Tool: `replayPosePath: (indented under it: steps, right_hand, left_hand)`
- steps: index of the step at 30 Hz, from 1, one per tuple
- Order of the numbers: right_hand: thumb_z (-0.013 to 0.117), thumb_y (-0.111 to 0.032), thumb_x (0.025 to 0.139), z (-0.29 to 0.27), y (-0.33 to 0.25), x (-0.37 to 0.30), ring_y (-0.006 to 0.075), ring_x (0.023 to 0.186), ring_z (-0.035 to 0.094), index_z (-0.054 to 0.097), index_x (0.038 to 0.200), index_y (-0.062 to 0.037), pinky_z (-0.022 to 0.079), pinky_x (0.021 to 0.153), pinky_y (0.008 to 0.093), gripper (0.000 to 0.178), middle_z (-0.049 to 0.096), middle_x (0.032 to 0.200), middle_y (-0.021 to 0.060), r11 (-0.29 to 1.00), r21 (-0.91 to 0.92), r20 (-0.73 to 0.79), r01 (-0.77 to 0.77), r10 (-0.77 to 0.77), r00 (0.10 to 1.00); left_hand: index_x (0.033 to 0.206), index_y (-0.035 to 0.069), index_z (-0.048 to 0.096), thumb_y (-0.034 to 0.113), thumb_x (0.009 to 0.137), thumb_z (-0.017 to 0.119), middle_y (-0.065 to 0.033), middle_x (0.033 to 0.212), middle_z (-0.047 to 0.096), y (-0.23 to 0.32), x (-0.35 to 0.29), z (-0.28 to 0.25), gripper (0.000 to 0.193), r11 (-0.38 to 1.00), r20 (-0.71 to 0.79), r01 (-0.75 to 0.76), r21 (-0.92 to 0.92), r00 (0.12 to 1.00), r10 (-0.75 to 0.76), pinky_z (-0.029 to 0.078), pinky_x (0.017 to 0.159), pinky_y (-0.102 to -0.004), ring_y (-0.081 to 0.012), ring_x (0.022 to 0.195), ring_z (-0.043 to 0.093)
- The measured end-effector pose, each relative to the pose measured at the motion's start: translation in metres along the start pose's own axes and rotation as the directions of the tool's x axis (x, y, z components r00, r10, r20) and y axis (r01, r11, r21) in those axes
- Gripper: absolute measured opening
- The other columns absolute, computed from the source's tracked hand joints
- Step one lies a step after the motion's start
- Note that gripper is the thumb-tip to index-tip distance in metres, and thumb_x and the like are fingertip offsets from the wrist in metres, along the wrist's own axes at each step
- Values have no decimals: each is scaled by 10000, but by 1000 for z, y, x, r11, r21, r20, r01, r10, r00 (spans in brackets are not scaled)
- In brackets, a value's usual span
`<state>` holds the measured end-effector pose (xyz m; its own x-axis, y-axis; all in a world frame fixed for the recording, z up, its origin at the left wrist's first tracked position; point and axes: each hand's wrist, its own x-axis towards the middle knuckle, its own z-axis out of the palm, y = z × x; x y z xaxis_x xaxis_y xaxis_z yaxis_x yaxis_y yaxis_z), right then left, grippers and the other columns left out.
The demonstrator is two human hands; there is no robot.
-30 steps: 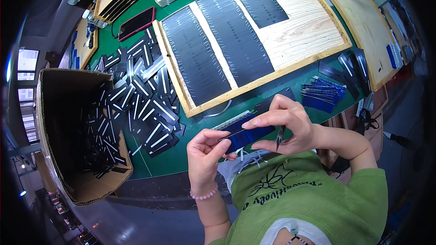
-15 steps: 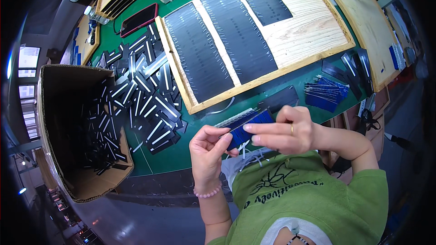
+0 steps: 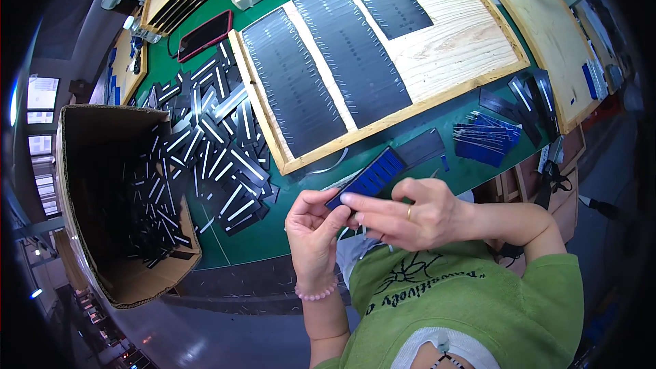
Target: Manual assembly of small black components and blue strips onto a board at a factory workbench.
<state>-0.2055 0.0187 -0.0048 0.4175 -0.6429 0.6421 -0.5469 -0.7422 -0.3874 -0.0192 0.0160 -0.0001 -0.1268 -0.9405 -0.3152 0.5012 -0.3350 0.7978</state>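
— While both hands gripped it, where was the blue ribbed rectangular strip [image 3: 369, 176]?

— Just below the pale wooden board [image 3: 471, 44]; left hand [image 3: 313, 227] pinched its near end, right hand [image 3: 410, 212] steadied it. Three dark rows covered the board; bare wood remained, many strips lay loose.
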Motion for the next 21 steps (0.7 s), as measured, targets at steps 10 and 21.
replayPosePath:
  steps: [10, 21]
  right_hand:
    - [815, -134, 708, -18, 18, 5, 35, 638, 473, 608, 1028, -35, 384, 560, 202, 393, 622, 832, 2, 472, 626, 111, -620, 733, 671]
    - [863, -167, 621, -40, 14, 9, 136, 820, 574, 665, 1059, -50, 440, 650, 253, 495, 634, 998, 86, 651, 594, 193, -472, 453, 870]
  left_hand:
    - [984, -29, 584, -110, 779, 670, -116, 854, 652, -2, -2, 2, 237, 979, 38, -121, 166, 992, 116, 550, 616, -248, -153, 668, 654]
    - [926, -27, 587, -59, 793, 679, -102, 779, 636, -12, -1, 5, 166, 993, -45, -108, 50, 993, 110, 537, 570, -258, -159, 616, 635]
